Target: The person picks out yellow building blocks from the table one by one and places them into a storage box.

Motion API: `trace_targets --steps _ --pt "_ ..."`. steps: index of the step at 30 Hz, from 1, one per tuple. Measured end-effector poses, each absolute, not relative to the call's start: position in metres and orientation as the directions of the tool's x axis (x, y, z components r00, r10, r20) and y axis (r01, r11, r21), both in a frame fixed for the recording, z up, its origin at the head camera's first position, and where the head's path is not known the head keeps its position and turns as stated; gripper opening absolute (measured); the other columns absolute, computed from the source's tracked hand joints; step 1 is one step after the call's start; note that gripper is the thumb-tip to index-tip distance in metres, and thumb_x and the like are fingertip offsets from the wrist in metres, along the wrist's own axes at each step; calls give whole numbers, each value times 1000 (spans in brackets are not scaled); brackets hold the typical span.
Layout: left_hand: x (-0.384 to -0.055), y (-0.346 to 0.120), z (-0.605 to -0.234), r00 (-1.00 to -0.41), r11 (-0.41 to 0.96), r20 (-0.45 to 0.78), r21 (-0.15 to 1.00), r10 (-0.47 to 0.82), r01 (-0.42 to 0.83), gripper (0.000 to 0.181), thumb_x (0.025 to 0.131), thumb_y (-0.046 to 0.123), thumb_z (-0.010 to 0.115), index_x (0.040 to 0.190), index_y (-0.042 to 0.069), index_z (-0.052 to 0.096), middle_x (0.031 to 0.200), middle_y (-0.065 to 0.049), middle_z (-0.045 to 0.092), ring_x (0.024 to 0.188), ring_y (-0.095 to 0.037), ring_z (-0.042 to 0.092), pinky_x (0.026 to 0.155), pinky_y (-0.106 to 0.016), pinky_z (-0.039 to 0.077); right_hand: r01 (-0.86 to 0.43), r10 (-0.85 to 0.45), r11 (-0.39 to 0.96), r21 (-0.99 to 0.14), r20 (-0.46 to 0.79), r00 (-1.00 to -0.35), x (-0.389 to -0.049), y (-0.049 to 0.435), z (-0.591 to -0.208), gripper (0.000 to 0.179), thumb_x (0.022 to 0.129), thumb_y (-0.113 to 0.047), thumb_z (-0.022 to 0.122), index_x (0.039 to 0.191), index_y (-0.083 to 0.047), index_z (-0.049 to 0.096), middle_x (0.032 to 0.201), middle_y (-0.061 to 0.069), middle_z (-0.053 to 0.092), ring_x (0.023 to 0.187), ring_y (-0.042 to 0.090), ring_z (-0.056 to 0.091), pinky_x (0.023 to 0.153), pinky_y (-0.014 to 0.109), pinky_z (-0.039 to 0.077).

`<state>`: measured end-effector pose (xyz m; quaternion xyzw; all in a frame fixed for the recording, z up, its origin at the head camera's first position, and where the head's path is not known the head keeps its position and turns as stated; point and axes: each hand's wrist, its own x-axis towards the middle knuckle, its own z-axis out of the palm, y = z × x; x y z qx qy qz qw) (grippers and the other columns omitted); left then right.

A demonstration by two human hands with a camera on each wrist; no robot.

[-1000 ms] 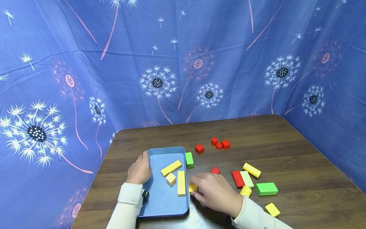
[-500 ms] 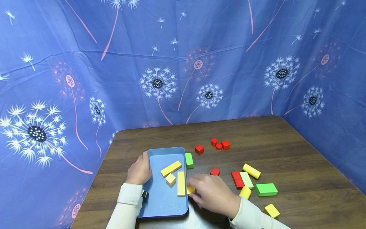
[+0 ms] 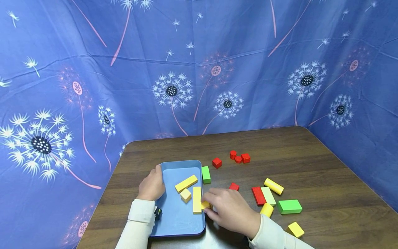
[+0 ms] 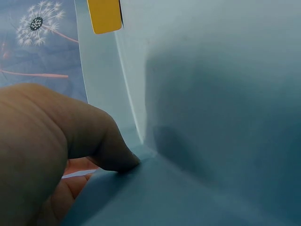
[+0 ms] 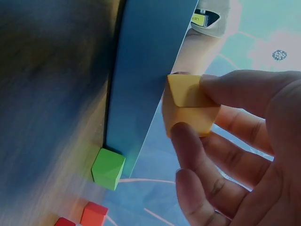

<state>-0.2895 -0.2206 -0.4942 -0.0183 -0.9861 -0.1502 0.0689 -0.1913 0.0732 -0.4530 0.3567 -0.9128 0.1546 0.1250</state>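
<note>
Yellow block [image 5: 193, 89] has shifted left.
Right hand [image 3: 231, 209] pinches it, left hand [image 3: 152, 185] grips tray [image 3: 177, 221]; I should clear the wall beside my pinch.

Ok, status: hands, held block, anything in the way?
Left hand grips tray on its left. Right hand pinches yellow block at tray's right edge. No obstruction seen.

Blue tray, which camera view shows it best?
The head view, since nearly the whole blue tray shows, the left hand covering some edge. The left wrist view shows only a close part; the right wrist view, one outer side.
</note>
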Motion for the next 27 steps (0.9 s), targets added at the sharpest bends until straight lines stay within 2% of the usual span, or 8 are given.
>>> trace_targets --steps 5,11,20,27 --pt "-289 -220 -494 -991 954 131 295 12 51 64 92 5 65 149 -7 40 129 -29 63 98 -44 71 78 -59 58 -703 -616 677 -217 355 -703 -191 69 -453 20 89 -33 81 107 -27 73 93 -15 67 73 -4 53 59 18 45" --pt "-289 -220 -494 -993 954 116 295 8 42 65 91 6 66 149 -7 39 128 -29 63 101 -45 71 80 -60 58 -716 -645 660 -227 318 -695 -192 66 -456 20 91 -35 80 108 -28 73 95 -16 66 75 -6 54 62 19 49" --pt "-290 -221 -494 -993 954 112 294 21 54 65 92 7 67 148 -7 39 127 -28 64 100 -43 71 79 -59 58 -727 -642 661 -184 362 -676 -191 61 -460 17 90 -35 80 103 -29 72 92 -18 63 71 -6 53 56 20 44" --pt "-291 -221 -495 -994 954 112 294 19 51 65 92 7 66 149 -7 39 130 -29 63 102 -45 71 80 -59 58 -720 -647 658 -220 324 -690 -192 59 -462 17 91 -32 79 107 -30 74 97 -20 69 84 -4 63 65 26 53"
